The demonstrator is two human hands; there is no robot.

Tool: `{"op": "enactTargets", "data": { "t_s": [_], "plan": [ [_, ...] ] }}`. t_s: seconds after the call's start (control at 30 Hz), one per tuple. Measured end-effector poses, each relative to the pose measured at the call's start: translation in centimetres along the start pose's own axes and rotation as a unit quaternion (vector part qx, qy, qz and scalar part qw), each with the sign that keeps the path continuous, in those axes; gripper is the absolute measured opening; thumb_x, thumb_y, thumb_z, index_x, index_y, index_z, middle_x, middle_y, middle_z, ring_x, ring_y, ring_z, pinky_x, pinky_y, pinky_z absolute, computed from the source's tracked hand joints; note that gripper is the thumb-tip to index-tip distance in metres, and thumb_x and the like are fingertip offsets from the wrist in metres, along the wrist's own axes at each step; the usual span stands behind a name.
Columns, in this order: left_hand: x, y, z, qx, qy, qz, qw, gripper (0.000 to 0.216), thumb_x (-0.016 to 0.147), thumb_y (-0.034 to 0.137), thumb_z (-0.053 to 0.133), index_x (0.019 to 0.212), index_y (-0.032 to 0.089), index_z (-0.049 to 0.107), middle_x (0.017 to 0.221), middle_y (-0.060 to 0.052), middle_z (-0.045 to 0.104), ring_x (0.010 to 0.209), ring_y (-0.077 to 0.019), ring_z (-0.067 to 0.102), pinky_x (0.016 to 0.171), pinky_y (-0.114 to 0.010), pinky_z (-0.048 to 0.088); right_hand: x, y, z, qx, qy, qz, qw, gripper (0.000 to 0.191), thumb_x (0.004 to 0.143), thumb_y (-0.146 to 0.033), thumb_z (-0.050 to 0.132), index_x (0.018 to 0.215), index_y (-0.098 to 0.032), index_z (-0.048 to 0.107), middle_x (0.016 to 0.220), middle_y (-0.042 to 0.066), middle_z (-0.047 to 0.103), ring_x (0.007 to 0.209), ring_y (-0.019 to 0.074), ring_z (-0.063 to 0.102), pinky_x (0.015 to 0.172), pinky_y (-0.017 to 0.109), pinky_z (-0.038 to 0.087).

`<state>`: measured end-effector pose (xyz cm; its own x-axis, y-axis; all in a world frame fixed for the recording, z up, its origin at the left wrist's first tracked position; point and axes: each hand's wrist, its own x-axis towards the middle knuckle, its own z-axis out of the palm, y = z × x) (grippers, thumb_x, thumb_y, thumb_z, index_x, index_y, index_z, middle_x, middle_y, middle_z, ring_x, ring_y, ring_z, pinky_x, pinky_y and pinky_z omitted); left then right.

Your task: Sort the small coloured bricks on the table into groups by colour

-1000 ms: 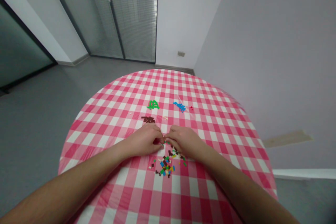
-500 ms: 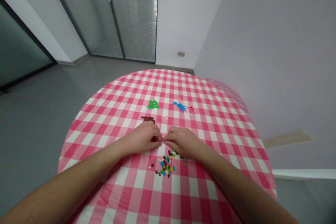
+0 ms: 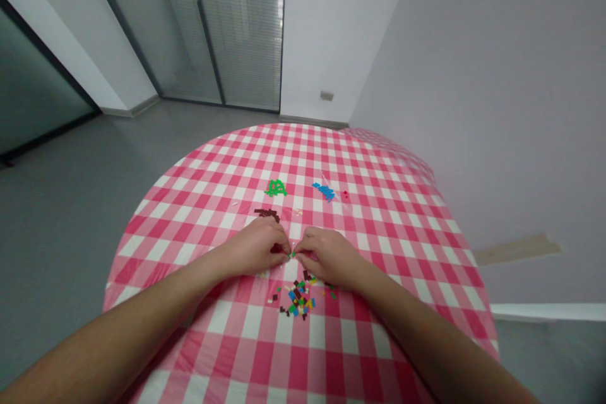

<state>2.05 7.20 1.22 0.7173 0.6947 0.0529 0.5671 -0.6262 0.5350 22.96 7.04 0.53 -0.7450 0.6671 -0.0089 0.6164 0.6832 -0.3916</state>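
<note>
Close together over the middle of the table, my left hand [image 3: 261, 245] and my right hand [image 3: 331, 254] are both closed in a pinch. A tiny green building brick [image 3: 293, 254] shows at my right fingertips. Another speck of green is at my left fingertips, mostly hidden by them. Just below my hands lies a mixed pile of small bricks [image 3: 298, 302], with brown, blue, green, yellow and white pieces. Beyond my left hand, a heap of brown bricks [image 3: 267, 213] is partly covered by the fingers.
Farther back on the checkered tablecloth [image 3: 303, 151] lie green bricks [image 3: 276, 188], blue bricks [image 3: 324, 191] and a few red bricks [image 3: 345, 194]. Some cream pieces [image 3: 298, 212] lie between the groups. A wall [image 3: 511, 107] rises beyond the table's right side.
The fingertips have drawn slightly apart, and the green brick between them shows more clearly. Both hands stay in nearly the same place, and the piles have not changed.
</note>
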Motion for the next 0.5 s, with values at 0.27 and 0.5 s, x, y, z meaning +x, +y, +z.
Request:
{"op": "enactTargets", "data": {
  "t_s": [0.27,0.5],
  "plan": [
    [0.09,-0.20,0.30,0.008,0.015,0.004,1.000,0.011,0.081,0.013,0.067,0.081,0.020,0.075,0.081,-0.003,0.075,0.080,-0.0190,0.065,0.078,-0.031,0.045,0.23,0.03,0.46,0.006,0.007,-0.009,1.000,0.015,0.089,-0.018,0.059,0.088,-0.019,0.075,0.081,0.004,0.067,0.077,0.0156,0.059,0.065,0.025,0.037],
    [0.00,-0.28,0.37,0.013,0.014,0.000,1.000,0.009,0.083,0.017,0.068,0.085,0.019,0.076,0.083,-0.004,0.074,0.083,-0.0200,0.065,0.080,-0.032,0.045,0.28,0.03,0.27,0.037,0.039,0.034,0.998,0.013,0.088,-0.020,0.061,0.083,-0.017,0.073,0.079,0.004,0.069,0.071,0.0146,0.058,0.063,0.025,0.037]
  ]
}}
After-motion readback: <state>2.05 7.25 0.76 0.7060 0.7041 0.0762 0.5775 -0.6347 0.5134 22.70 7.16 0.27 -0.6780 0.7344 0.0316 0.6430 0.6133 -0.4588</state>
